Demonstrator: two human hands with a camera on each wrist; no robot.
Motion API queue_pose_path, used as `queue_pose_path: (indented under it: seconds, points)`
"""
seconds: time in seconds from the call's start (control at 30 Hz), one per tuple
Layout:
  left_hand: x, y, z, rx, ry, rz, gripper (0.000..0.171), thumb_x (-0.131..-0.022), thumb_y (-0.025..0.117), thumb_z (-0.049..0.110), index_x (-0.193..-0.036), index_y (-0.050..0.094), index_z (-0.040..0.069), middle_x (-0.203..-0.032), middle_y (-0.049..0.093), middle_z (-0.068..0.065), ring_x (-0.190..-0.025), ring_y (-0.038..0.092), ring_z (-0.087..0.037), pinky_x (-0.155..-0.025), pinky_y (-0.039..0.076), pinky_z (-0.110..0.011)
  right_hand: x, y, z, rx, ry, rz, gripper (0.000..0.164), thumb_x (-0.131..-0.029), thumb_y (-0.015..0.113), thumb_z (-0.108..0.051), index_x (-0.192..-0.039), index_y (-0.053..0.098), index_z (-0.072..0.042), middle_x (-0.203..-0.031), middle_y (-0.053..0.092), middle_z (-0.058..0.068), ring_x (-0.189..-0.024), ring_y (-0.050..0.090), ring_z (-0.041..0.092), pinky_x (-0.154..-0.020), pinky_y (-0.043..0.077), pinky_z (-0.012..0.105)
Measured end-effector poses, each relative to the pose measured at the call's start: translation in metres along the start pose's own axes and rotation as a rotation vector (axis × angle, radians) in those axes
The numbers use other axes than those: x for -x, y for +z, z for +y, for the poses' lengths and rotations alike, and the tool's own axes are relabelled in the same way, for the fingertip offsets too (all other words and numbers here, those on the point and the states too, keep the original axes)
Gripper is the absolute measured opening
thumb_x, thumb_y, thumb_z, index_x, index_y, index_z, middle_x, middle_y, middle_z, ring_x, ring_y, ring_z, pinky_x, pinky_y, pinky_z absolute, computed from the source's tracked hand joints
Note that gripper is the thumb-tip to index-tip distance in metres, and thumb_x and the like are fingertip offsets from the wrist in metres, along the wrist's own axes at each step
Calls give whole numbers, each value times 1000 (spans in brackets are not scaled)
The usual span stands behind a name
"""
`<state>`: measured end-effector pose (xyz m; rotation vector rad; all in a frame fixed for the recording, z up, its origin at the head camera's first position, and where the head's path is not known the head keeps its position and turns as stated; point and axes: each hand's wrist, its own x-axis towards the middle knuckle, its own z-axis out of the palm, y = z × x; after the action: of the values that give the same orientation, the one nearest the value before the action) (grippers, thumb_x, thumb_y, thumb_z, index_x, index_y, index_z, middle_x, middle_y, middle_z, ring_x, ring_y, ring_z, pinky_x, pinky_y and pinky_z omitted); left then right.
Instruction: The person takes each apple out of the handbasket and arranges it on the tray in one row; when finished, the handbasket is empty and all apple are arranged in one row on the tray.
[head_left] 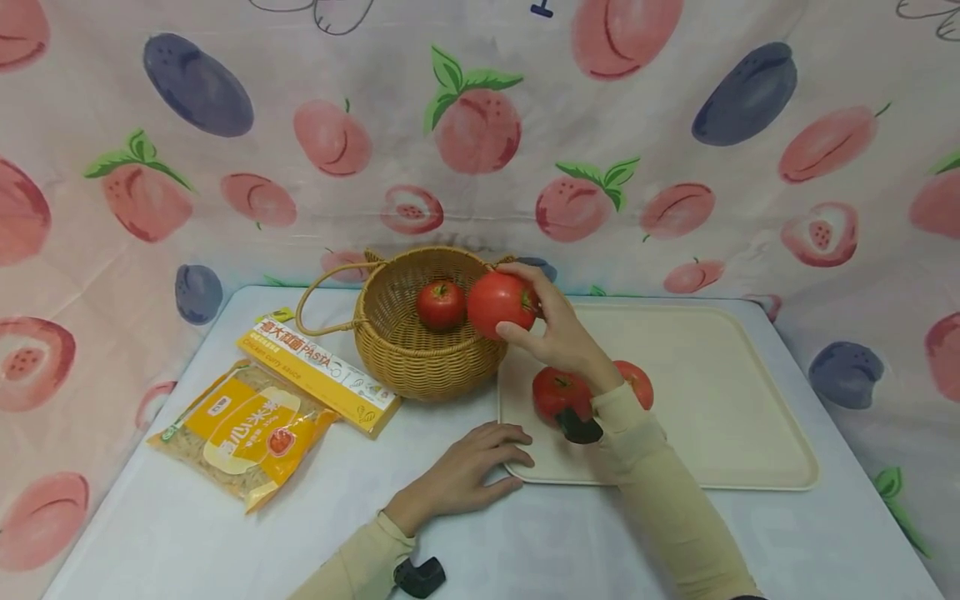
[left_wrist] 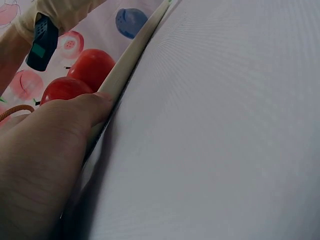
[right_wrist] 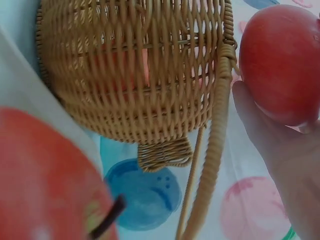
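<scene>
My right hand (head_left: 558,329) grips a red tomato (head_left: 501,303) at the right rim of the wicker basket (head_left: 427,367). In the right wrist view that tomato (right_wrist: 282,65) is between thumb and fingers, beside the basket's handle. Another tomato (head_left: 441,305) lies inside the basket. Two more tomatoes, one on the left (head_left: 558,393) and one partly hidden by the right wrist (head_left: 636,383), sit on the beige tray (head_left: 720,400). My left hand (head_left: 468,471) rests with loosely spread fingers on the tray's near left corner; its thumb (left_wrist: 97,102) touches the rim in the left wrist view.
Left of the basket lie a yellow and white pasta box (head_left: 322,375) and an orange and clear bag of pasta (head_left: 243,433). A patterned fruit cloth (head_left: 480,208) hangs behind the white table (head_left: 337,517). The basket's handle (head_left: 318,292) sticks out to the left.
</scene>
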<state>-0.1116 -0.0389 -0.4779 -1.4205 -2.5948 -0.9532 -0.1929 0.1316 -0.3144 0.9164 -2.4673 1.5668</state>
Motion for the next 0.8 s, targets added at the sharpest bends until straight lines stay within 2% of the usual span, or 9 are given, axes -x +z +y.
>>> queue_pose_path:
  seconds: [0.13,0.33,0.4,0.53,0.8]
  points:
    - [0,1,0,-2,-1,-1,24,-86,54,37,-108,57,30,-126,46,9,-125,36,-7,-110,25,-31,10,-2,8,-57,30,15,61,-80,59,-11,-133,29,-14,-132,37,3,-111,46,21,-87,47,41]
    - [1,1,-1,-13,0,6,23,-85,55,36,-108,57,30,-127,46,9,-125,36,-8,-110,25,-33,25,-5,14,-76,69,47,60,-81,59,-12,-133,29,-17,-132,37,5,-106,50,26,-70,55,37]
    - [2,1,-2,-13,-6,8,23,-85,55,36,-108,57,30,-127,46,10,-125,35,-8,-111,24,-33,29,-5,14,-73,74,57,60,-81,58,-11,-133,29,-17,-131,38,5,-107,49,26,-74,54,40]
    - [2,2,-2,-10,-6,8,24,-85,55,36,-108,57,30,-126,46,10,-125,36,-7,-111,24,-33,38,-5,15,-71,82,69,60,-80,59,-10,-133,31,-17,-131,38,2,-113,44,21,-90,46,46]
    - [0,1,-2,4,-8,0,24,-85,56,34,-108,57,29,-127,45,10,-125,35,-7,-112,23,-34,53,-9,17,-109,66,116,61,-78,59,-3,-133,33,-12,-132,38,0,-115,43,17,-95,42,47]
